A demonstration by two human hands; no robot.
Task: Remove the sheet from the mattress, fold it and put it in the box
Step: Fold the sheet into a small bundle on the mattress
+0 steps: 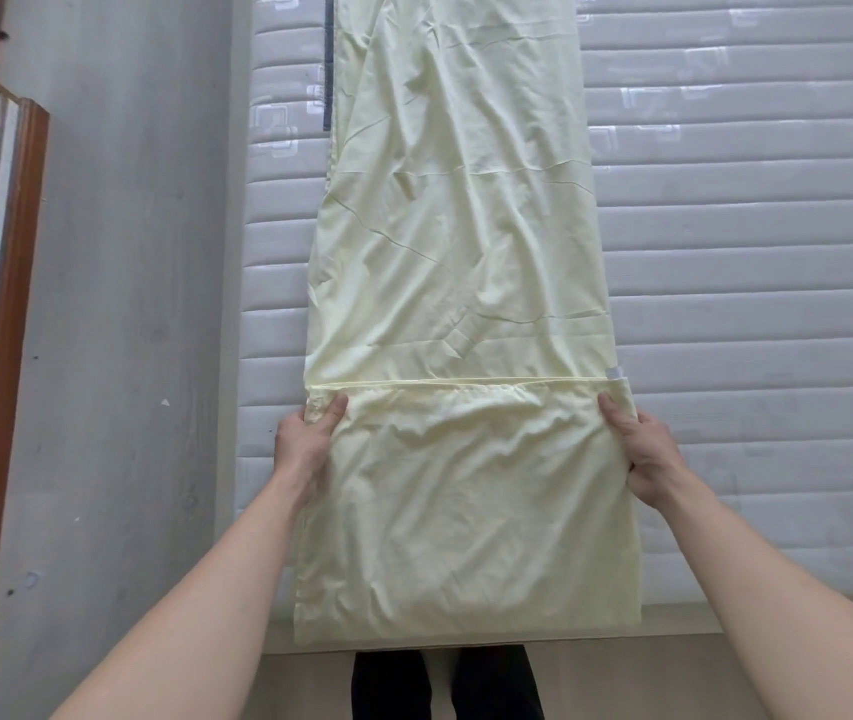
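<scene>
Gripping the folded-over end of the pale yellow sheet on the mattress, my left hand and right hand pinch its corners, fingers curled on cloth.

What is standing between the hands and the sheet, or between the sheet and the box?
Nothing stands between them: the left hand and the right hand already grip the folded edge of the sheet on the mattress. No box is in view, so that path cannot be judged.
</scene>
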